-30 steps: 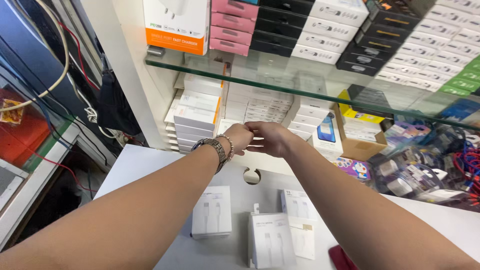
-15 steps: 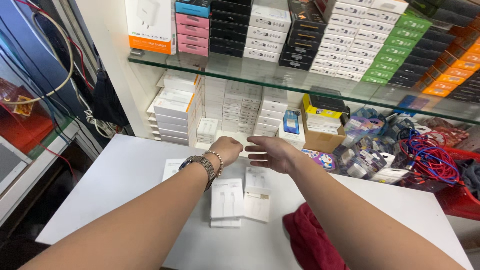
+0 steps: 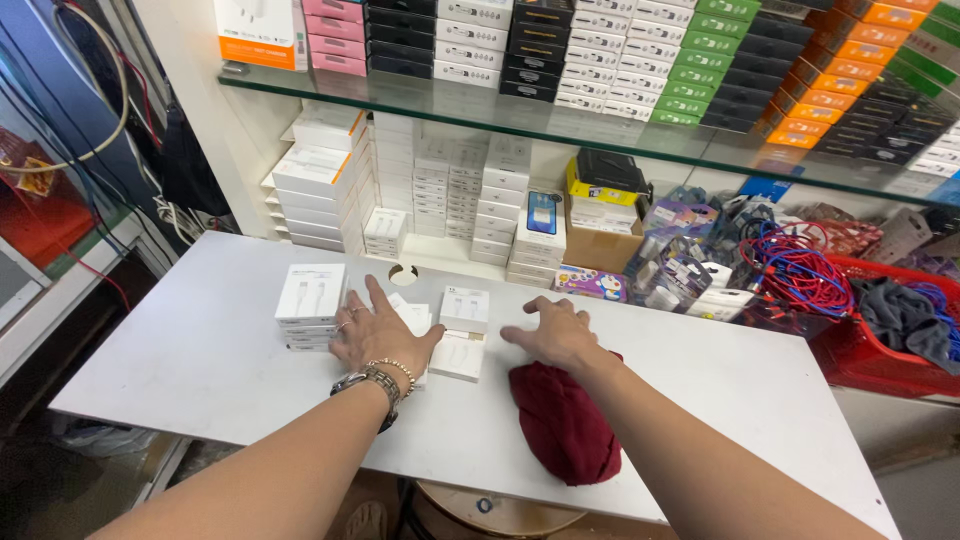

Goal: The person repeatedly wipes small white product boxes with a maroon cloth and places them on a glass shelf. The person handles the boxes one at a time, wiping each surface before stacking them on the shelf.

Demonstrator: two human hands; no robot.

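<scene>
Head view looks down on small white boxes (image 3: pixel 464 330) spread on a white counter (image 3: pixel 200 360), and they fall into two groups: a neat stack of white boxes (image 3: pixel 310 305) stands at the left of the work area, several high with its edges roughly squared, while a few loose boxes lie flat and unstacked between the two hands, one of them resting partly on another. By how things lie, the gathering looks partly done, with the stack built and the loose ones not yet joined to it. The left hand (image 3: pixel 378 335), wearing a bracelet and a wristwatch, lies palm down with fingers spread wide, its fingertips touching the side of the stack and its palm over one of the loose boxes; it grips nothing. The right hand (image 3: pixel 555 335) also lies flat and open on the counter, just beside the loose boxes but apart from them, holding nothing. A dark red cloth (image 3: pixel 565 425) sits bunched under the right wrist at the near edge. Behind, more white boxes are piled against the wall below a glass shelf (image 3: pixel 480 105) of coloured packages, and a red basket (image 3: pixel 870 365) of tangled cables stands far right.
</scene>
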